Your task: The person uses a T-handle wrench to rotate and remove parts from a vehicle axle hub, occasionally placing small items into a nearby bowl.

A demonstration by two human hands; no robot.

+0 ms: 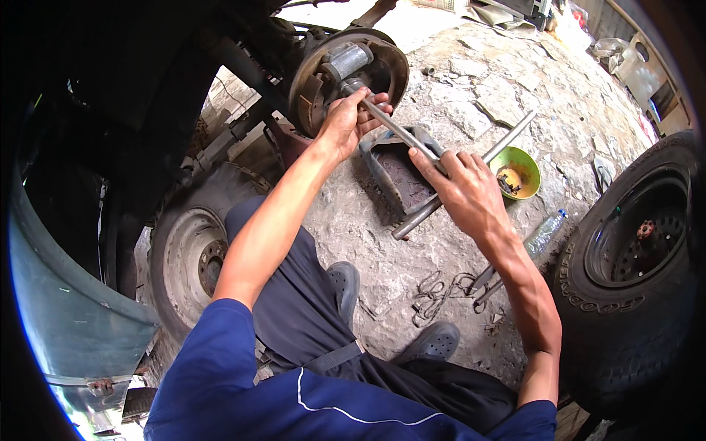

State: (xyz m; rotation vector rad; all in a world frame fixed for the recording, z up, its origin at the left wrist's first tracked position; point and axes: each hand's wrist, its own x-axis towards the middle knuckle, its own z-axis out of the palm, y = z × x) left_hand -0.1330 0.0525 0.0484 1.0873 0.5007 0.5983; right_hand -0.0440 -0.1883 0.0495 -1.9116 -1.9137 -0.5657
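A round, rusty brake assembly (401, 70) sits at the top centre, with a grey metal cylinder (347, 62) at its middle. From its hub a long steel T-bar wrench (392, 126) slopes down to the right. My left hand (343, 125) is closed around the shaft close to the hub, thumb along the top. At the shaft's outer end, my right hand (468, 189) grips the wrench where the crossbar (515, 131) passes. The crossbar sticks out on both sides of that hand. How the wrench's tip meets the hub is hidden.
Below the wrench lies a dark open container (401, 192). A green bowl (531, 167) with small dark parts and a plastic bottle (546, 234) stand right of it. A loose wheel (632, 220) is at the right, another wheel (184, 246) at the left. A cord (434, 294) lies near my shoes.
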